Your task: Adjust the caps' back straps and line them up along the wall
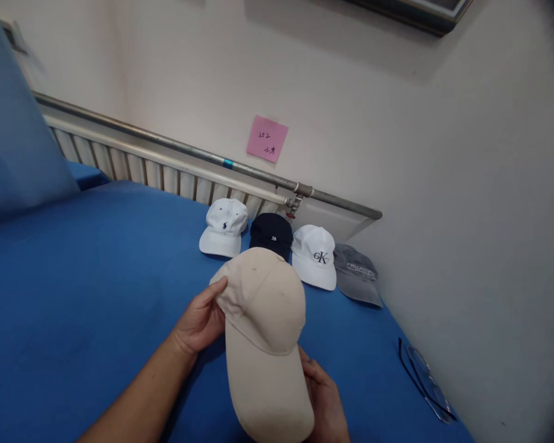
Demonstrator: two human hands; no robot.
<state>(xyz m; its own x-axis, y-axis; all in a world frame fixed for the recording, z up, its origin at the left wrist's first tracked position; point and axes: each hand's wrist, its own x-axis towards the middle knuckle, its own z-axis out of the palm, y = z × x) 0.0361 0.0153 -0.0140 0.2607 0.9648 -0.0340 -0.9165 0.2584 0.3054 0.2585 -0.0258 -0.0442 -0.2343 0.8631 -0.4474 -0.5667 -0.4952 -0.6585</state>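
Note:
A beige cap point(272, 307) is held up above the blue bed cover, its brim pointing down toward me. My left hand point(202, 320) grips the cap's left side, thumb on the outside and fingers hidden beneath. On the right, my right hand point(321, 394) holds the edge by the brim, its fingers partly behind the cap. Beyond it lie a white cap point(224, 226) with a small dark emblem, a black cap point(271, 232) partly covered by the beige one, a white cap with "CK" lettering point(314, 255) and a grey cap point(356, 274).
Glasses point(427, 381) lie near the right edge of the blue bed cover point(96, 307). A radiator point(161, 173) and a metal pipe point(175, 146) run along the wall behind the caps. A pink note point(267, 139) is stuck above; a blue cloth point(18, 123) hangs at the left.

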